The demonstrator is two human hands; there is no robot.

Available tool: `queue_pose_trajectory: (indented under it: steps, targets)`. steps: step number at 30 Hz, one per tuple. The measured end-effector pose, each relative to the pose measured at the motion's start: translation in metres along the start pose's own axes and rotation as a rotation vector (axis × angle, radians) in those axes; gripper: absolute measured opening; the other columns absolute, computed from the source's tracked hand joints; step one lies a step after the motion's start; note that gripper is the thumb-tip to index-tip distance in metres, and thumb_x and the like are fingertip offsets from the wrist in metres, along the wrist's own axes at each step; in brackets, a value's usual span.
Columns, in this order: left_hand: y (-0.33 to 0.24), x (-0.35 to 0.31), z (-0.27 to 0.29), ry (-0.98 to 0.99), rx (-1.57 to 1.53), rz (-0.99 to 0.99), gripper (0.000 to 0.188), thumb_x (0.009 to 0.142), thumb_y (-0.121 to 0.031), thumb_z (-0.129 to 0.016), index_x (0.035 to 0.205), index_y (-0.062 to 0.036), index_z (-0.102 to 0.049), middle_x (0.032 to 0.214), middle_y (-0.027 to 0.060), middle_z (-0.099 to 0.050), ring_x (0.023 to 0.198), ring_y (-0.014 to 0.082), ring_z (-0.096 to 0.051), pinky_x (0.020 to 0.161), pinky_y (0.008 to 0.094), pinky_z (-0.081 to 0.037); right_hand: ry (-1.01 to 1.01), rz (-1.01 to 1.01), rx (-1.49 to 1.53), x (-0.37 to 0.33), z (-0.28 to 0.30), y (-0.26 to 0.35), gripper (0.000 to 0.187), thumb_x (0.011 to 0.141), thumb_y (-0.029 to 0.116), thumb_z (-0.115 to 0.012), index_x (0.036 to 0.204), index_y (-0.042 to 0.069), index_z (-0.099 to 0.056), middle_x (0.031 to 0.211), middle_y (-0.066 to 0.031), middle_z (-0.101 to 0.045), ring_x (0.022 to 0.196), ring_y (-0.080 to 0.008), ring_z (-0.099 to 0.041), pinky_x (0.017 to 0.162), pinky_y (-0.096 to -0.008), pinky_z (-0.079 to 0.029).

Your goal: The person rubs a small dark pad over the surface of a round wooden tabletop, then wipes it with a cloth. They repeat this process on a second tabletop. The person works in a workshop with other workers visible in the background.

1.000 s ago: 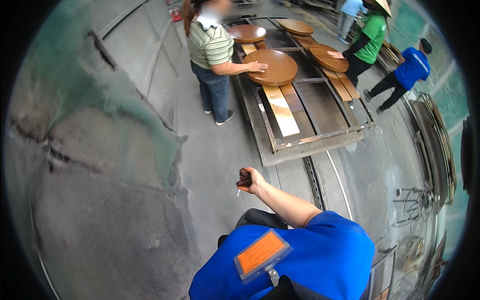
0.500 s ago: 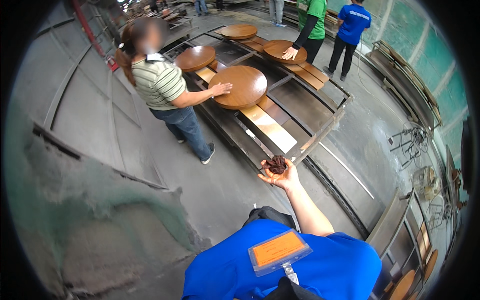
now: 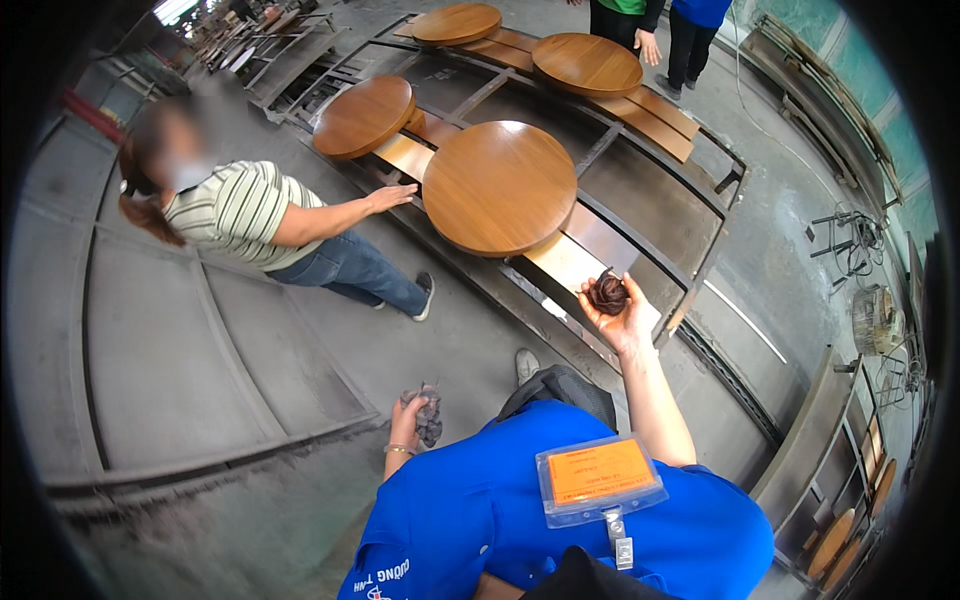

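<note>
My right hand [image 3: 632,325], palm up with its fingers curled, holds a crumpled dark brown rag [image 3: 608,293]. It is over the near end of a metal rack [image 3: 690,300], close to a pale board [image 3: 560,262]. Just beyond is a round brown wooden top [image 3: 500,190], lying flat on boards across the rack. Down by my left side, my left hand [image 3: 402,428] is closed on a crumpled grey rag [image 3: 428,415]. A co-worker's hand [image 3: 392,198] reaches to the left edge of the round top; whether it touches cannot be told.
More round tops lie on the rack: one to the left [image 3: 365,117], one at far right [image 3: 587,65], one at the back [image 3: 456,23]. A person in a striped shirt [image 3: 245,210] stands on the left. Cables [image 3: 850,245] lie on the floor at right.
The view has shifted. My left hand has come into view with the grey rag. My right hand is nearer the round top. The co-worker's hand has slid from its surface to its edge.
</note>
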State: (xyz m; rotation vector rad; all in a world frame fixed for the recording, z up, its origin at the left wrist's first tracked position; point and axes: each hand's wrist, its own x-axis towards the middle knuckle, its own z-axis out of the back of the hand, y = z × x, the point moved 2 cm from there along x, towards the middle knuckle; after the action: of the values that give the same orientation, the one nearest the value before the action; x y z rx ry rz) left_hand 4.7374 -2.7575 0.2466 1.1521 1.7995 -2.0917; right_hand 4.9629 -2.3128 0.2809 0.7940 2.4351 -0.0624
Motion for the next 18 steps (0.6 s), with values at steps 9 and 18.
queue_pose_trajectory:
  steps: [9,18]
  targets:
    - [-0.171,0.171,-0.063,0.362,0.065,-0.017,0.027,0.1,-0.017,-0.07,0.124,-0.0041,-0.073,0.096,0.0086,-0.075,0.076,0.019,-0.072,0.069,0.0334,-0.06,-0.046,0.21,-0.116,0.099,-0.099,-0.031,0.035,0.101,0.014,-0.076,0.129,-0.004,-0.064,0.126,-0.024,-0.07,0.121,-0.0378,-0.07,0.11,-0.0526,-0.059]
    - [-0.293,0.401,-0.114,0.5,0.465,-0.11,0.065,0.095,-0.004,-0.073,0.157,-0.0075,-0.055,0.134,0.0117,-0.068,0.105,0.0162,-0.068,0.091,0.0314,-0.058,-0.121,0.5,0.056,0.135,-0.164,-0.086,0.033,0.105,0.021,-0.072,0.128,-0.002,-0.066,0.126,-0.0246,-0.07,0.118,-0.0355,-0.071,0.105,-0.0475,-0.063]
